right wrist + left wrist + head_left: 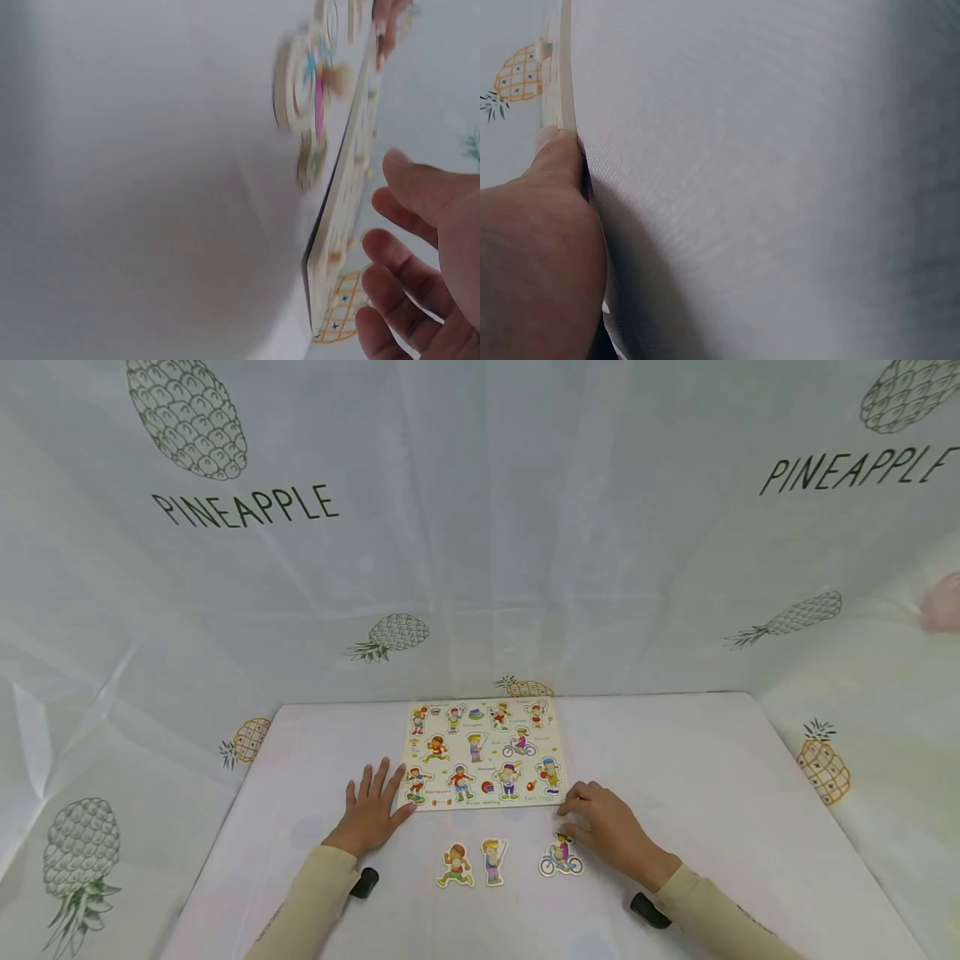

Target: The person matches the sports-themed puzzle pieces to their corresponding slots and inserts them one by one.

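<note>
A cream puzzle board [525, 803] with knobbed sports figures lies at the back of the table. My left hand [367, 818] rests with spread fingers at the board's lower left corner; in the left wrist view its thumb [559, 154] presses against the board's edge [566, 67]. By the lower right corner, my right hand [611, 828] is raised above the table with loosely bent fingers and nothing between them. Closest to its fingertips is the cyclist puzzle piece [558, 860]. Farther left lie a runner piece [455, 867] and a golfer piece [492, 862].
The table [675, 760] has a white cloth. Behind it hangs a white curtain [525, 568] printed with pineapples. Dark wrist-worn devices show below the left wrist [365, 883] and the right wrist [649, 911].
</note>
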Demonstrator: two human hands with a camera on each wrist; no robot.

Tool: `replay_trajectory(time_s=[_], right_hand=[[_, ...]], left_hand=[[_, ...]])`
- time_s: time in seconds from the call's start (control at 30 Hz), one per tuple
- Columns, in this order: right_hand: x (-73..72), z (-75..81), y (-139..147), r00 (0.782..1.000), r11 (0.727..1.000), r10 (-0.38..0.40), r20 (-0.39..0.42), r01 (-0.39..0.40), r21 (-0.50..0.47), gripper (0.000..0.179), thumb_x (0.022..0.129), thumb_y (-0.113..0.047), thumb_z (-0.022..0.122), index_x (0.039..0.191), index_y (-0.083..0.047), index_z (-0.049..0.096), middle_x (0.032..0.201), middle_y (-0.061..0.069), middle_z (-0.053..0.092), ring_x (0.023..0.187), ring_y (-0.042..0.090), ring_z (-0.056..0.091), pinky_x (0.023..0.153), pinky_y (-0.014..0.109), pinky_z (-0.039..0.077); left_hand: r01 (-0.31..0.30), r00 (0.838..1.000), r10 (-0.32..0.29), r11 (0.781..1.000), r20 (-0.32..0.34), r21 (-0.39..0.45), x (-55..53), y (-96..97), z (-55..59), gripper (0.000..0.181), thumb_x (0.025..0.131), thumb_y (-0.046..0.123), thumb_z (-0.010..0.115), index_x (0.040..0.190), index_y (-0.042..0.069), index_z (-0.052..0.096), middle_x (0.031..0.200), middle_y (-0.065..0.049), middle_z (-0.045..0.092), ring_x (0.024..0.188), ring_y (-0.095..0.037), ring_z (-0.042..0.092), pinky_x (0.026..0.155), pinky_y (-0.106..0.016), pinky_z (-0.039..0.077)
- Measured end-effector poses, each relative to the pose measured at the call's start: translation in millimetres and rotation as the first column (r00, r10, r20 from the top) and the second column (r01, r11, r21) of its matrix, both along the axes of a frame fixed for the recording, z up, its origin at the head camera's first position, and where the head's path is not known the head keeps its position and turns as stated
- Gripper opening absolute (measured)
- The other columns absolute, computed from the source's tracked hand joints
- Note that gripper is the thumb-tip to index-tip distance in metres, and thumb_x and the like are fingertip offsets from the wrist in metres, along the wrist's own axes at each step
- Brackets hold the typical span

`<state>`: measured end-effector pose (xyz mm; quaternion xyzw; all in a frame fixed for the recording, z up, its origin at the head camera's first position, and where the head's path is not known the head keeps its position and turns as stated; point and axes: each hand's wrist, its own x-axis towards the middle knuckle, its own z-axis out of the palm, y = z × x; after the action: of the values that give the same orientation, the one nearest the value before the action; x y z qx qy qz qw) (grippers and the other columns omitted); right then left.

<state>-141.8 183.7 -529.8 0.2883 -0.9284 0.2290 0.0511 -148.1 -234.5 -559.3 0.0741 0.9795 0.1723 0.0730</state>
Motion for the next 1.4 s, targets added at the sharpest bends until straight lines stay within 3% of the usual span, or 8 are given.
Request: replay_trajectory(time_s=[0.23, 0.37, 0.5, 0.6, 0.87, 1.1, 1.4], right_hand=[[22.3, -4.1, -0.5, 0.994, 0.994, 0.106, 0.002, -0.106, 0.019, 0.019, 0.079, -0.024, 0.094, 0.091, -0.019, 0.081, 0.098, -0.013, 0.063, 0.089, 0.007, 0.056, 0.078, 0.03, 0.054], [28.0, -7.7, -0.5, 0.989, 0.99, 0.14, -0.041, -0.139, 0.029, 0.019, 0.077, -0.021, 0.095, 0.088, -0.02, 0.079, 0.097, -0.012, 0.064, 0.087, 0.007, 0.056, 0.076, 0.03, 0.052], [29.4, -10.0, -1.9, 0.984, 0.99, 0.144, -0.104, -0.142, 0.028, 0.021, 0.075, -0.019, 0.096, 0.087, -0.019, 0.079, 0.095, -0.011, 0.064, 0.084, 0.007, 0.055, 0.072, 0.028, 0.051], [29.6, -11.0, -4.1, 0.983, 0.99, 0.137, -0.125, -0.134, 0.033, 0.02, 0.075, -0.018, 0.096, 0.086, -0.019, 0.079, 0.093, -0.012, 0.063, 0.083, 0.007, 0.054, 0.071, 0.027, 0.049], [28.0, -7.9, -10.3, 0.992, 0.992, 0.099, -0.083, -0.092, 0.086, 0.021, 0.081, -0.017, 0.093, 0.087, -0.018, 0.073, 0.091, -0.012, 0.061, 0.082, 0.006, 0.052, 0.073, 0.028, 0.05], [10.8, 10.5, -12.0, 0.993, 0.997, 0.043, -0.11, -0.037, 0.063, 0.019, 0.083, -0.019, 0.091, 0.088, -0.018, 0.072, 0.095, -0.01, 0.063, 0.085, 0.008, 0.054, 0.073, 0.028, 0.051], [-34.2, 23.3, -23.7, 0.988, 0.999, -0.046, -0.149, 0.043, -0.026, 0.014, 0.085, -0.012, 0.09, 0.089, -0.014, 0.076, 0.095, -0.005, 0.064, 0.083, 0.012, 0.054, 0.071, 0.03, 0.05]], left_hand=[[-0.005, 1.0, 0.005, 1.0, 0.003, 0.001, -0.5, 0.7, 1.6, 0.079, 0.106, 0.053, 0.056, 0.164, 0.005, 0.033, 0.172, -0.029, 0.016, 0.157, -0.058, 0.007, 0.121, -0.078, 0.002], [-0.019, 0.999, 0.02, 0.999, 0.043, -0.031, -2.5, 2.1, 4.3, 0.077, 0.106, 0.048, 0.058, 0.165, 0.007, 0.032, 0.174, -0.028, 0.013, 0.158, -0.056, 0.006, 0.122, -0.077, 0.003], [-0.025, 0.997, 0.029, 0.998, 0.073, -0.057, -4.9, 1.4, 2.5, 0.077, 0.107, 0.046, 0.058, 0.168, 0.009, 0.028, 0.175, -0.025, 0.01, 0.159, -0.054, 0.003, 0.123, -0.076, 0.002], [-0.022, 0.998, 0.025, 0.999, 0.053, -0.049, -5.6, 0.1, -0.3, 0.077, 0.106, 0.046, 0.059, 0.166, 0.008, 0.03, 0.174, -0.027, 0.011, 0.159, -0.056, 0.004, 0.122, -0.077, 0.003], [-0.015, 1.0, 0.016, 0.999, 0.02, -0.03, -3.7, 0.2, -1.5, 0.077, 0.106, 0.045, 0.059, 0.166, 0.007, 0.03, 0.174, -0.028, 0.012, 0.158, -0.057, 0.005, 0.121, -0.078, 0.003], [-0.019, 0.998, 0.022, 0.999, 0.053, -0.046, -5.7, 0.8, 0.6, 0.077, 0.106, 0.046, 0.06, 0.166, 0.008, 0.03, 0.174, -0.027, 0.011, 0.159, -0.056, 0.005, 0.122, -0.077, 0.003], [-0.025, 0.998, 0.027, 0.999, 0.061, -0.037, -3.1, 4.2, 8.0, 0.076, 0.107, 0.045, 0.059, 0.166, 0.007, 0.031, 0.174, -0.027, 0.012, 0.158, -0.056, 0.005, 0.122, -0.077, 0.003]])
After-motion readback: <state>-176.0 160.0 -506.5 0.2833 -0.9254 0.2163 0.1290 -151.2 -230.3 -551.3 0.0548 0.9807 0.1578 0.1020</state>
